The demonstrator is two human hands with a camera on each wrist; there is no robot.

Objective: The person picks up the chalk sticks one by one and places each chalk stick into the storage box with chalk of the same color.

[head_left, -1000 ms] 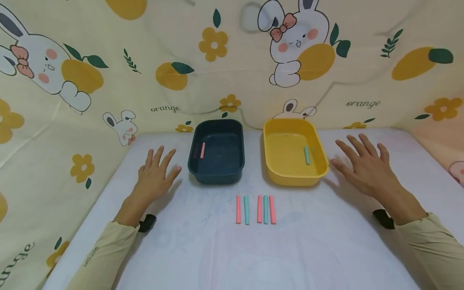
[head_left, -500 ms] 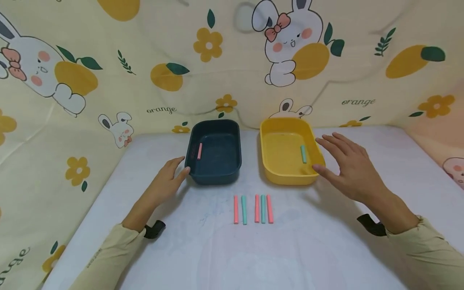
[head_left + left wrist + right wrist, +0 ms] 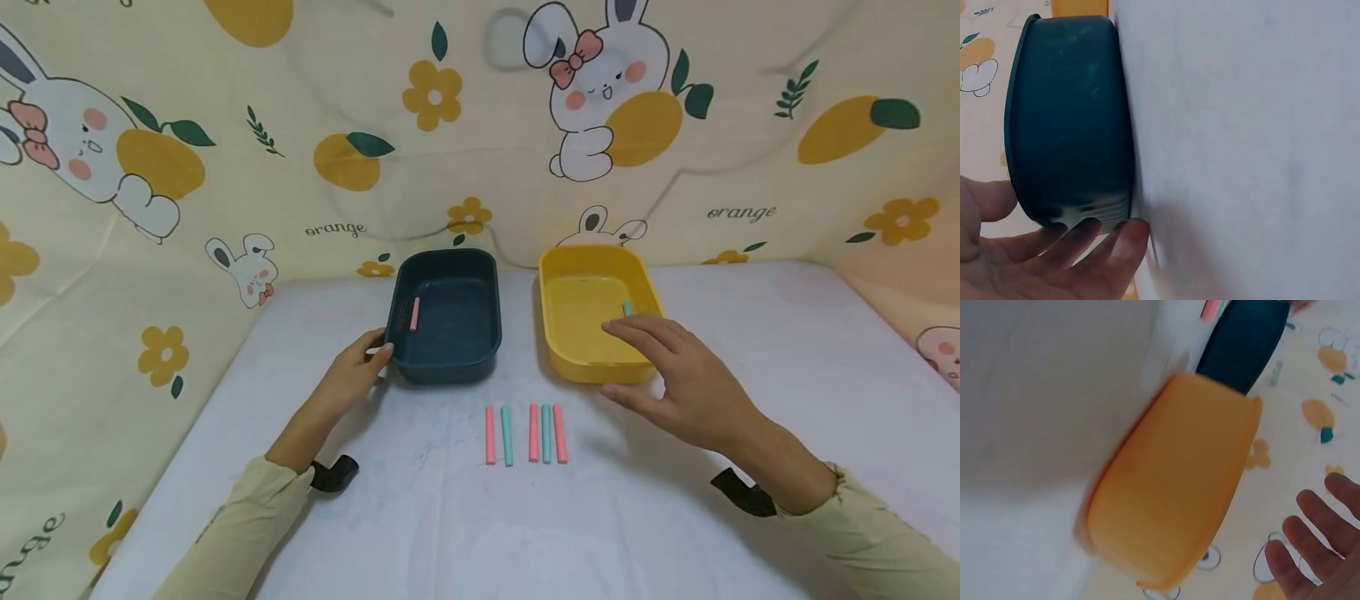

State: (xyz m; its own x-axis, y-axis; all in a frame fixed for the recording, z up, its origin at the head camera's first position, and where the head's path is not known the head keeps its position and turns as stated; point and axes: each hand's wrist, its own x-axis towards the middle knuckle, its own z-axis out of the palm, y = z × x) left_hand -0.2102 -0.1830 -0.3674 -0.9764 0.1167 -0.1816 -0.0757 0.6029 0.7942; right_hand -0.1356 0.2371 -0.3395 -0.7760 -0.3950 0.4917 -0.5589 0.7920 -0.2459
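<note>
My left hand [image 3: 350, 372] touches the left side of the dark blue bin [image 3: 450, 372]. In the left wrist view its fingers [image 3: 1094, 250] lie against the bin's outer wall, the thumb beside the rim. Inside that bin lies a pink chalk stick [image 3: 415, 314]. My right hand [image 3: 693, 387] hovers, fingers spread and holding nothing, by the front right corner of the yellow bin [image 3: 596, 369], partly covering it. A green chalk stick [image 3: 627, 308] in the yellow bin is half hidden behind that hand. Pink chalk sticks [image 3: 533, 433] and green chalk sticks [image 3: 507, 436] lie in a row before the bins.
Both bins stand on a white tabletop [image 3: 480, 533], near its back edge. A cream cloth [image 3: 262, 192] printed with rabbits and oranges hangs behind the table and along its left side. Black straps [image 3: 744, 493] circle the wrists.
My left hand has moved right and forward onto the blue bin's side. The right hand has swung left from beside the yellow bin to its front corner. The chalk sticks have not moved.
</note>
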